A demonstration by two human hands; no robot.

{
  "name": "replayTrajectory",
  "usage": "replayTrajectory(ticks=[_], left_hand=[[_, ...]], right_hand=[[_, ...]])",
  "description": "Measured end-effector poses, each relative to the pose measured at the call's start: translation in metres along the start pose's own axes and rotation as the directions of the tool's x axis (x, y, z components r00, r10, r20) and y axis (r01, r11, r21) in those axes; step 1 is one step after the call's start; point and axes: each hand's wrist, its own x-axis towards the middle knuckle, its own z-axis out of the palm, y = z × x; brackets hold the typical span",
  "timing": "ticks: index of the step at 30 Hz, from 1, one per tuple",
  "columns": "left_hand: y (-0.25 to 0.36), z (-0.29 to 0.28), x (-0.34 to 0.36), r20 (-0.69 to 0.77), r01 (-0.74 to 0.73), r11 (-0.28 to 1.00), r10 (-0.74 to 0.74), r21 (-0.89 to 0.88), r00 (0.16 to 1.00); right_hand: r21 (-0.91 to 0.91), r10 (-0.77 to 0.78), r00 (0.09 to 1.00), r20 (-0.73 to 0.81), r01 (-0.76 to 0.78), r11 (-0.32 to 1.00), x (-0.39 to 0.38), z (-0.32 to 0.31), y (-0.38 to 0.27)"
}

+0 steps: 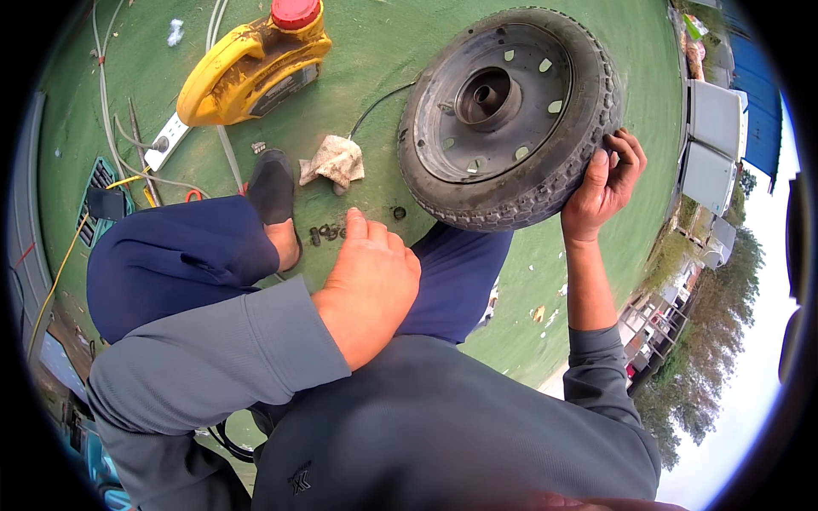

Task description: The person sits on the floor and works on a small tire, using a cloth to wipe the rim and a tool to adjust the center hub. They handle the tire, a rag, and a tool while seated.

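A small black wheel (509,115) with a grey rim and open hub stands tilted on the green floor, leaning against my knee. My right hand (603,186) grips its tyre at the lower right edge. My left hand (368,285) hovers with its back to the camera over my lap, fingers bent together near some small dark metal parts (328,232) on the floor. Whether it holds anything is hidden.
A yellow power tool with a red cap (256,64) lies at the top left beside a white power strip (166,140) and cables. A crumpled rag (334,160) sits by my black shoe (273,186). White cabinets (714,145) stand at the right.
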Motion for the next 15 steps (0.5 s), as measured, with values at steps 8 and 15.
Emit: replayTrajectory(ticks=[8,15], left_hand=[[-0.004,-0.008,0.0,0.059,-0.003,1.0,0.002,0.017,0.998],[0.004,-0.01,0.005,0.04,-0.021,0.999,0.02,0.026,0.999]], right_hand=[[-0.095,-0.039,0.99,-0.135,0.027,0.995,-0.092,-0.001,-0.023],[-0.032,0.0,0.985,-0.172,-0.006,0.999,-0.098,-0.006,-0.014]])
